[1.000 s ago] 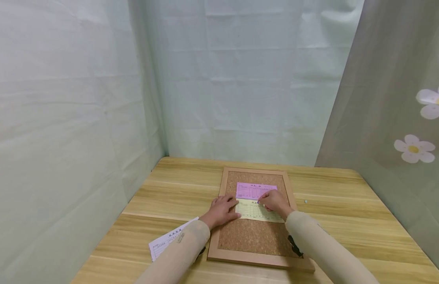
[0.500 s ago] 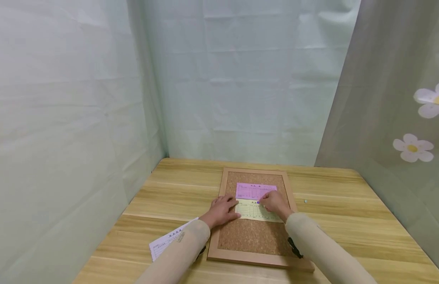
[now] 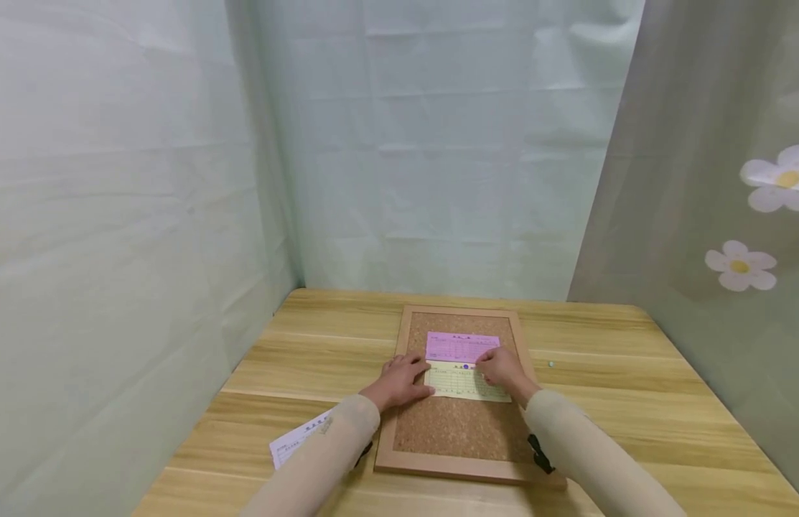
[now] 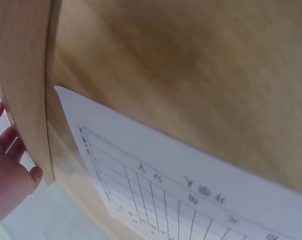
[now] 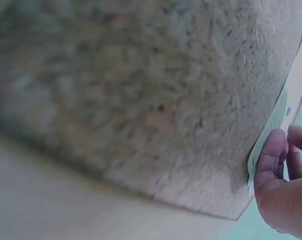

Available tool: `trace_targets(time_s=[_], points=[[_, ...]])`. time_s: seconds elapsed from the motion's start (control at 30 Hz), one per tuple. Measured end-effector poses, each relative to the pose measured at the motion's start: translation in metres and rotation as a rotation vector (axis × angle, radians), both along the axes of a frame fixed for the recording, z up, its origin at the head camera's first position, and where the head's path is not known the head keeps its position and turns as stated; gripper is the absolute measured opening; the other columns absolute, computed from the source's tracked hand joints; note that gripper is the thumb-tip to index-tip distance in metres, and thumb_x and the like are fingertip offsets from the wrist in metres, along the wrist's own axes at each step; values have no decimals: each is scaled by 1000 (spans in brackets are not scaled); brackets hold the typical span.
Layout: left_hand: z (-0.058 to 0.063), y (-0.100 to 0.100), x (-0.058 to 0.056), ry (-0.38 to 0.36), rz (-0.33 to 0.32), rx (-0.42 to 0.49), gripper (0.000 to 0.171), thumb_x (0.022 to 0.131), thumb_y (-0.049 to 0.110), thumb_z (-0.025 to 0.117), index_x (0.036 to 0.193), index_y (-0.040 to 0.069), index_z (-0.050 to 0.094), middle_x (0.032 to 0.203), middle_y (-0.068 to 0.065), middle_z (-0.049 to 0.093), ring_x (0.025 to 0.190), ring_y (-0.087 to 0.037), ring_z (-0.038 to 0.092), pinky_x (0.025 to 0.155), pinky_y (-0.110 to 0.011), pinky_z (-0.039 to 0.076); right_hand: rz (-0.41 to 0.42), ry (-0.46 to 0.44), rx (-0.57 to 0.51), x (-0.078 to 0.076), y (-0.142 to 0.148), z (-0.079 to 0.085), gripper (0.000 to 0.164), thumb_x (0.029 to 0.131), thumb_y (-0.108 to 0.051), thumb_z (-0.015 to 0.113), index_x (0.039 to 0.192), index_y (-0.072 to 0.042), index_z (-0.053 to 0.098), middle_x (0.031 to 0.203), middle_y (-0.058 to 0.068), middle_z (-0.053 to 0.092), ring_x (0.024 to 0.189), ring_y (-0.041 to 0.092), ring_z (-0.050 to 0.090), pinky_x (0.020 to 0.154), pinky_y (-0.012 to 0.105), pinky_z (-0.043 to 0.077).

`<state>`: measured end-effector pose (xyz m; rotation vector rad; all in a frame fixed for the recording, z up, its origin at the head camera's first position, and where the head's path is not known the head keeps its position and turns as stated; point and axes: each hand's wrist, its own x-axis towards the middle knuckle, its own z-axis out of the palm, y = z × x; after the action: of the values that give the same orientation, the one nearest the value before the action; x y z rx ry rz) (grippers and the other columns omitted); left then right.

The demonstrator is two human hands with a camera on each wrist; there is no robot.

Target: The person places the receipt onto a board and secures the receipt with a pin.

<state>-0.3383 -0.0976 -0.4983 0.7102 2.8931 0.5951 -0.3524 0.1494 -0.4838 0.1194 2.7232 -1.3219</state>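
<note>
A cork board (image 3: 460, 431) with a wooden frame lies on the table. A pink printed slip (image 3: 444, 346) lies on its cork, with a yellow printed slip (image 3: 447, 384) just below. A purple push pin (image 3: 466, 367) stands at the yellow slip's top edge. My left hand (image 3: 400, 383) rests over the board's left frame, fingertips at the yellow slip's left edge. My right hand (image 3: 502, 370) is over the slip's right part, fingers bent, thumb and forefinger close together just right of the pin. The right wrist view shows the pin apart from the fingertips (image 5: 277, 137).
A white printed slip (image 4: 141, 150) lies on the wooden table (image 3: 309, 345) left of the board, partly under the left sleeve. A small pale green object (image 3: 550, 364) is on the table to the right. Pale curtains (image 3: 438, 179) close off the back and sides.
My right fingertips have drawn back a little to the right from the purple push pin, which now shows fully. The left hand has kept its place. The view has shifted slightly.
</note>
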Motion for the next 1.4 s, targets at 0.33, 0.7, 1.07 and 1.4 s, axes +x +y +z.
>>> trace_targets(time_s=[0.33,0.7,1.07,1.4], points=[[8,-2,1,20,10,-16,48,93,37,68,133,11,63,146,-17,45,136,-36,37,109,-56,27,24,82,-4,11,22,10,16,93,-10,66,103,2,71,85,7,63,70,18,53,60,29,44],[21,-15,3,51,31,28,50,94,30,66,134,3,58,144,-23,45,135,-41,36,108,-59,27,40,151,83,20,41,20,29,91,-14,69,113,4,69,107,15,69,94,26,61,83,44,50],[31,-21,9,39,80,54,54,95,32,68,140,5,54,146,-25,43,134,-44,38,104,-64,29,42,145,87,35,51,25,33,92,-16,68,118,6,65,107,15,67,93,26,60,80,43,51],[37,-31,13,39,117,82,53,95,29,67,140,4,54,144,-25,45,132,-45,40,103,-63,32,79,175,143,38,64,17,46,93,-20,69,128,7,60,129,27,60,120,45,55,96,55,45]])
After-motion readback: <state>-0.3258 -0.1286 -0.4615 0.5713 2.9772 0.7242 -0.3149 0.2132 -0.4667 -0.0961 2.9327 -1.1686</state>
